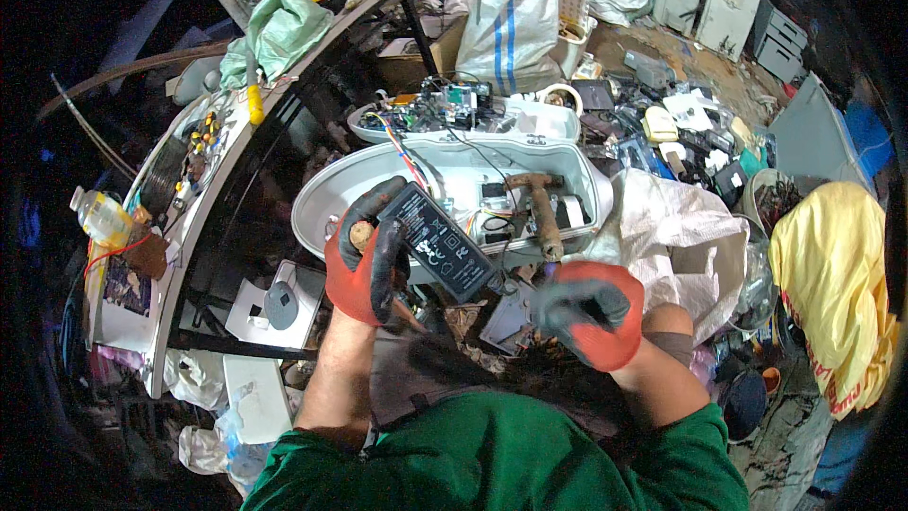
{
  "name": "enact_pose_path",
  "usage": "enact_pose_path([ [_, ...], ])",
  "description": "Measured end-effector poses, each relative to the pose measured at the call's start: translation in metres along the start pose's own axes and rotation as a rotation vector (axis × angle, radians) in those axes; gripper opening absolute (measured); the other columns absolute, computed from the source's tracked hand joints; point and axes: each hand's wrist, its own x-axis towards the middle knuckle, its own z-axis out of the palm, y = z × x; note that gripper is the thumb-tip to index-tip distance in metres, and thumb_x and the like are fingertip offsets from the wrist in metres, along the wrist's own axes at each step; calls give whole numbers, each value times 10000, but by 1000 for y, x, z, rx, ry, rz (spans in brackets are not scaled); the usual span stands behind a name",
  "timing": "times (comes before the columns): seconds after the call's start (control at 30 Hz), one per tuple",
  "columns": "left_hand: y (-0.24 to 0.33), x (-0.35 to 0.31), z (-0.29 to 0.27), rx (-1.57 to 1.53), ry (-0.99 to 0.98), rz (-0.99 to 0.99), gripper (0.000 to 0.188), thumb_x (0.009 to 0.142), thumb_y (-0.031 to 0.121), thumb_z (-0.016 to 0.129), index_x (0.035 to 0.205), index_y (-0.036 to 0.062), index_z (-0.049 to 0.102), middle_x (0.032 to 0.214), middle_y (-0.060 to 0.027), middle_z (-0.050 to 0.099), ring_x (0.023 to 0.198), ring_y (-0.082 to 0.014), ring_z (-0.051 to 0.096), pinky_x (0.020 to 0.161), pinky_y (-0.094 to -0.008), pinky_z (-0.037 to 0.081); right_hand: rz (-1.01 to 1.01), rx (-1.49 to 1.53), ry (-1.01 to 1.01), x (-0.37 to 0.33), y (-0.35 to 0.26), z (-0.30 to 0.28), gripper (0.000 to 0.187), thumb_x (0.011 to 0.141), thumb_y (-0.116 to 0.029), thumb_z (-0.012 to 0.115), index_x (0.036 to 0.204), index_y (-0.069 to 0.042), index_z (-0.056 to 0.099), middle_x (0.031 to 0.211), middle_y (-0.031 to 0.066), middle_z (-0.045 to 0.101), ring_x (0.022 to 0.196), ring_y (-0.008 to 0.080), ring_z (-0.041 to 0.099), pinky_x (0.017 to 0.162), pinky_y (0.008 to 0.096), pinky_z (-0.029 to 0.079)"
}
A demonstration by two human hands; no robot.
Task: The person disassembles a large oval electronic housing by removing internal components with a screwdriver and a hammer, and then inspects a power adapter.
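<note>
Left hand (364, 260) grips black adapter (443, 244) — rusty hammer (541, 213) beside, in casing (397, 180).

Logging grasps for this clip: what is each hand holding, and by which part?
The left hand grips the black power adapter by its near, left end, along with a wooden handle. The right hand is curled just beyond the adapter's other end; whether it holds anything cannot be told.

Tool tip (409, 314) behind adapter (443, 244)

Both hands wear matching work gloves — red knit backs and cuffs, dark grey coated palms and fingers (383, 265). The forearms are bare up to green sleeves — part of a green top below.
</note>
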Motion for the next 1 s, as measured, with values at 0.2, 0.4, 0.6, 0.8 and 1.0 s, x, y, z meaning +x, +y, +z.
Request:
enact_pose_path([
  [0.2, -5, -6, 26, -72, -126, -31, 382, 900, 157, 612, 1228, -31, 559, 1169, -115, 618, 1076, -174, 569, 943, -321, 437, 183, -57, 20, 23, 34, 30, 877, 784, -244, 727, 1463, 2, 229, 1273, 178, 551, 1183, 222, 534, 1000, 355, 409],
  [0.4, 1, -8, 32, -35, -90, -42, 386, 906, 173, 613, 1229, -29, 553, 1146, -115, 624, 1051, -175, 574, 929, -320, 443, 151, -26, 48, 20, 35, 37, 846, 824, -183, 675, 1481, -2, 174, 1244, 162, 575, 1124, 197, 573, 956, 332, 440],
  [0.6, 4, -9, 35, -50, -78, -62, 402, 907, 205, 620, 1227, -30, 554, 1144, -113, 623, 1047, -173, 571, 926, -323, 443, 142, 45, 68, 19, 35, 38, 830, 826, -166, 661, 1476, 10, 175, 1270, 166, 555, 1146, 181, 550, 970, 330, 429],
  [0.8, 0, -11, 38, -49, -65, -17, 410, 913, 222, 613, 1238, -20, 549, 1150, -115, 618, 1054, -173, 565, 932, -328, 439, 110, 66, 54, 19, 35, 37, 822, 828, -177, 657, 1468, 22, 182, 1324, 174, 509, 1203, 189, 509, 1006, 331, 398],
  [1.0, -2, -12, 40, -84, -55, -32, 409, 916, 225, 607, 1238, -20, 548, 1155, -115, 613, 1056, -175, 565, 936, -329, 437, 98, 54, 48, 20, 36, 35, 844, 841, -250, 664, 1469, 28, 173, 1350, 175, 487, 1235, 198, 485, 1029, 340, 378],
])
